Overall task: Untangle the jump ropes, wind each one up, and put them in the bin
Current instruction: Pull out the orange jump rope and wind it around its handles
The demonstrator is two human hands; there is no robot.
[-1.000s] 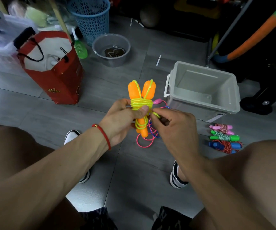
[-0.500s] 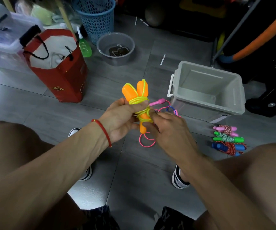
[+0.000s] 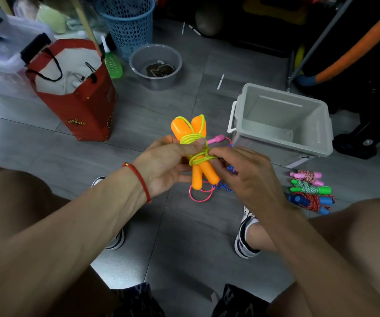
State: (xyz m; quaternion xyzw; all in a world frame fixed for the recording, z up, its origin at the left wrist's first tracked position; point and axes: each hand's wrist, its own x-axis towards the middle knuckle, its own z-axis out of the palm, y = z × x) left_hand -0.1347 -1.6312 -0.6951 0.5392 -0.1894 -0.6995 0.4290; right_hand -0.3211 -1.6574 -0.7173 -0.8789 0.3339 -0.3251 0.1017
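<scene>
Just left of the grey bin (image 3: 282,124), above the tiled floor (image 3: 184,236), the person's two hands are meeting around the orange-handled jump rope (image 3: 198,177). The left hand (image 3: 168,163) is gripping the two orange handles side by side, its fingers curling round them and its thumb pressing down over the yellow-green cord (image 3: 193,143) that is winding around the handles' middle. The right hand (image 3: 248,175) is coming in from the bin's side, its fingertips (image 3: 214,152) pinching the cord at the wrap, though exactly how the end is lying under them is not visible. Below the orange rope, on the floor, a pink jump rope (image 3: 201,195) and a blue jump rope (image 3: 226,187) are lying loose and overlapping, with one pink handle (image 3: 216,139) poking out toward the bin's near-left corner. Beside the bin's near-right corner, three wound ropes are sitting on the floor in a row: a pink-handled one (image 3: 307,176) nearest the bin, a green-handled one (image 3: 310,189) next, and a blue-handled one (image 3: 312,202) farthest from it. Nothing is showing inside the bin but its bare bottom. Farther left of the bin, a red paper bag (image 3: 81,106) is standing upright, with a grey bowl (image 3: 156,66) and a blue mesh basket (image 3: 127,26) beyond it.
</scene>
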